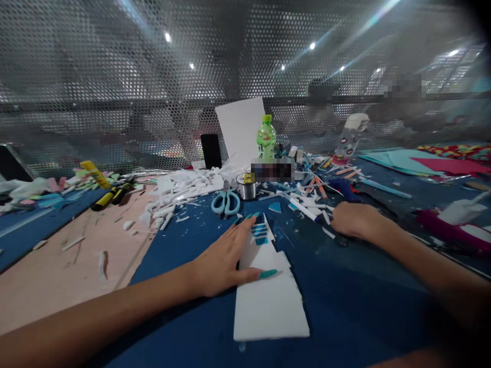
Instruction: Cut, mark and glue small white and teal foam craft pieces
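Note:
My left hand (226, 258) lies flat and open on a white foam board piece (268, 301) cut in a stepped, tapering shape, with small blue strips (261, 232) at its narrow far end. The fingers with teal nails are stretched out along the board's left edge. My right hand (355, 219) rests further right on the blue table surface (345, 306), curled with the fingers tucked under; what is in them is hidden. White and orange scraps lie just beyond it.
Light blue scissors (226, 201) and a wire spool (246, 186) lie beyond the board. A heap of white foam offcuts (180, 191), a green drink bottle (266, 138), an upright white sheet (241, 128), a dark phone (211, 151) and a perforated metal screen (115, 87) stand behind. A pink board (57, 266) lies left.

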### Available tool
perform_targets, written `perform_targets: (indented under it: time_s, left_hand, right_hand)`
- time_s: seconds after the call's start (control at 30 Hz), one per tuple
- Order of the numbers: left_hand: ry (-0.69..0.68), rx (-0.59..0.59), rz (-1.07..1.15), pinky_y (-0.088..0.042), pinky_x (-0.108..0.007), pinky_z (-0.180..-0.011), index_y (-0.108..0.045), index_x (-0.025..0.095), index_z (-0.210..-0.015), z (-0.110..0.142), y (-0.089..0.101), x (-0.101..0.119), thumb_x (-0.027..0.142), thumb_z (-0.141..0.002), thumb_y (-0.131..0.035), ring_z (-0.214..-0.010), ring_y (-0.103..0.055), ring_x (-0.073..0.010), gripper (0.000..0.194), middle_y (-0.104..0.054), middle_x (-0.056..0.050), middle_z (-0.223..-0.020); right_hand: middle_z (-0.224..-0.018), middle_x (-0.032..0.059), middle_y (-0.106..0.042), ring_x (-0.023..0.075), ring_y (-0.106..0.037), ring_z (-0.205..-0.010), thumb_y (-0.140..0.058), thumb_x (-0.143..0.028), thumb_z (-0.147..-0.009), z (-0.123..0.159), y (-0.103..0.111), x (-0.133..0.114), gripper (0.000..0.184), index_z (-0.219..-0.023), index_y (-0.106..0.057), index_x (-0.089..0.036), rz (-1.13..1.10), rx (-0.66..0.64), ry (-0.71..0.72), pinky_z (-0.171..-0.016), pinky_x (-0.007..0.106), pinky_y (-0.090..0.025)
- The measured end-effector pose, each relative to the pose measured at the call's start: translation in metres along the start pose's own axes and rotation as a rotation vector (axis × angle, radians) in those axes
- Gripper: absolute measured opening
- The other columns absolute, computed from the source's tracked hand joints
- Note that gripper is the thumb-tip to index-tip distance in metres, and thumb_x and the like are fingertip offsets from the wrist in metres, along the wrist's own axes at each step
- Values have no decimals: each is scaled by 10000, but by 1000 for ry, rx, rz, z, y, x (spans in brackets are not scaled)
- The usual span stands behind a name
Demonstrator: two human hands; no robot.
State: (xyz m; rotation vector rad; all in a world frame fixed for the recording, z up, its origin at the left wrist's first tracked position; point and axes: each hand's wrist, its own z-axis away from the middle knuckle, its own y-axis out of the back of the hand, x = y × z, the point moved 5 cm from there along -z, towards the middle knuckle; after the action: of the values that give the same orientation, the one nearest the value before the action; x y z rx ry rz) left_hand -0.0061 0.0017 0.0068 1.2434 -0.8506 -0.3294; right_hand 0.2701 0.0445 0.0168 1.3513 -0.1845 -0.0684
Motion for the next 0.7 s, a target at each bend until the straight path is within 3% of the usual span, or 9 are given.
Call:
perform_targets:
  time_s: [0.1, 0.17, 0.37, 0.47, 0.57, 0.7]
  left_hand:
    - [14, -10, 3, -242, -487, -1079, 5, 163, -1434, 1, 1, 0, 649, -793, -422, -1355, -154, -336, 911, -86, -136, -1501]
    - [9, -13, -15, -238, -502, -1076, -5, 160, -1434, 1, 1, 1, 653, -800, -401, -1356, -146, -339, 896, -92, -142, -1499]
    - [8, -20, -29, -263, -507, -1063, -30, 132, -1431, 0, 1, 1, 653, -806, -383, -1354, -153, -342, 886, -118, -168, -1490]
    - [-4, -11, -3, -290, -490, -1056, 29, 144, -1430, 0, 0, 0, 654, -801, -396, -1348, -182, -336, 915, -91, -168, -1494]
    - [-4, -16, 6, -286, -482, -1062, 42, 137, -1429, 0, -2, -1, 655, -797, -402, -1351, -179, -328, 930, -83, -166, -1495]
    - [11, 10, 8, -267, -457, -1081, 17, 112, -1428, 1, -2, -1, 660, -793, -406, -1357, -168, -309, 939, -88, -164, -1495]
  right_hand:
    - [-835, 272, -640, 375, -640, -762, -546, -124, -695, 7, -3, 0, 498, -1162, -502, 44, 7, -23, -114, -577, 408, -445]
    - [-872, 278, -641, 367, -637, -795, -520, -109, -713, 11, -4, -2, 620, -1282, -351, 73, -8, 0, -128, -597, 407, -444]
    - [-826, 280, -630, 338, -632, -758, -459, -143, -765, 19, 7, -7, 668, -1308, -194, 142, -51, 159, -118, -560, 368, -418]
    - [-787, 246, -616, 306, -612, -720, -439, -139, -771, 28, 22, -15, 600, -1277, -232, 108, -70, 305, -54, -534, 342, -381]
    - [-661, 130, -572, 238, -566, -595, -443, -131, -750, 38, 31, -30, 437, -1163, -362, -12, -189, 477, 96, -496, 312, -336]
    - [-577, -16, -449, 138, -449, -431, -408, -177, -801, 42, 23, -47, 233, -1028, -363, -151, -539, 493, 335, -454, 277, -299]
